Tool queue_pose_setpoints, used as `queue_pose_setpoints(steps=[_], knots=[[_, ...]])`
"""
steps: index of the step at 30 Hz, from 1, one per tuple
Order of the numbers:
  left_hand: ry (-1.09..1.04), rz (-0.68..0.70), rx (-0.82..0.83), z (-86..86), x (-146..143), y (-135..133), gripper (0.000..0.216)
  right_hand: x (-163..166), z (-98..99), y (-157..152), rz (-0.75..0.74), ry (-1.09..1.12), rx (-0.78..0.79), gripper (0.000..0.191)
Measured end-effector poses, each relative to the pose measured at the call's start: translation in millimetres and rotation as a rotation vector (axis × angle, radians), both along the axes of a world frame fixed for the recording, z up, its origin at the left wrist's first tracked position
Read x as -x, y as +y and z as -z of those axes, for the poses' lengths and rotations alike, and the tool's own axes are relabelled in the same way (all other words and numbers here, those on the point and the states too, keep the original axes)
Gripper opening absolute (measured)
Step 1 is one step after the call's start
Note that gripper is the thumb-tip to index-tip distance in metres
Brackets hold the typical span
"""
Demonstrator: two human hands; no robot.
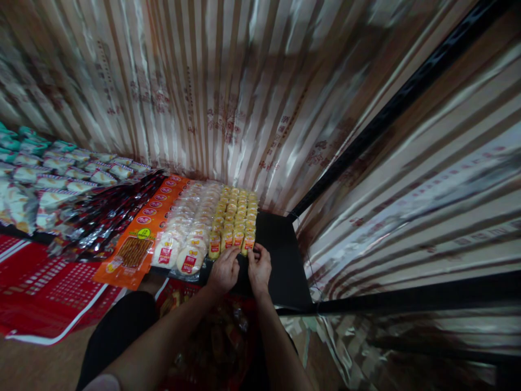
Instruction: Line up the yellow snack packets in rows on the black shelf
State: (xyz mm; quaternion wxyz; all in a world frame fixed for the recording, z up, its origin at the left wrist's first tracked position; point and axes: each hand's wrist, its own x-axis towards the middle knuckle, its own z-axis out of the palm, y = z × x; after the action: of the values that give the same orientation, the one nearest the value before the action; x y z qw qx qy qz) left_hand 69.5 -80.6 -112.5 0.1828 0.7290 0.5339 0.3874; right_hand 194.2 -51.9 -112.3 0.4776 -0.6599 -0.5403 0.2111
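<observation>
Small yellow snack packets [233, 217] with red labels stand in several tight rows on a black shelf [280, 255]. My right hand [259, 269] pinches the lower end of the front packet [247, 243] in the rightmost row. Close beside it, my left hand [224, 270] has its fingers curled at the lower ends of the neighbouring front packets; what lies between those fingertips is hidden. Left of the yellow rows lie clear bags of round white crackers [191, 258] with red labels, reaching back to the curtain.
Further left are orange bags of stick snacks [136, 250], dark red glossy packets [106, 217] and white packets [73, 174]. Below sit a red basket [52, 288] and loose packets [223, 336] under my arms. A striped curtain [203, 81] and a black pole [391, 114] border the shelf.
</observation>
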Motion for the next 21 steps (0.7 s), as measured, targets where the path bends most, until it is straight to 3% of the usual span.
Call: queue_pose_setpoints(steps=[8,14,18,21], knots=[[0.004,-0.023,-0.008,-1.0,0,-6,0.037,3,-3.2,-23,0.026,0.02,-0.026,0.044],[-0.071,0.038,-0.011,5.8,7,-52,0.033,9,-7.4,-61,-0.012,0.07,-0.045,0.036],[-0.004,0.189,0.212,20.0,28,-101,0.028,24,0.3,-101,-0.051,0.181,0.013,0.034],[0.088,0.281,0.422,35.3,49,-129,0.028,38,16.8,-133,-0.177,0.13,0.135,0.03]])
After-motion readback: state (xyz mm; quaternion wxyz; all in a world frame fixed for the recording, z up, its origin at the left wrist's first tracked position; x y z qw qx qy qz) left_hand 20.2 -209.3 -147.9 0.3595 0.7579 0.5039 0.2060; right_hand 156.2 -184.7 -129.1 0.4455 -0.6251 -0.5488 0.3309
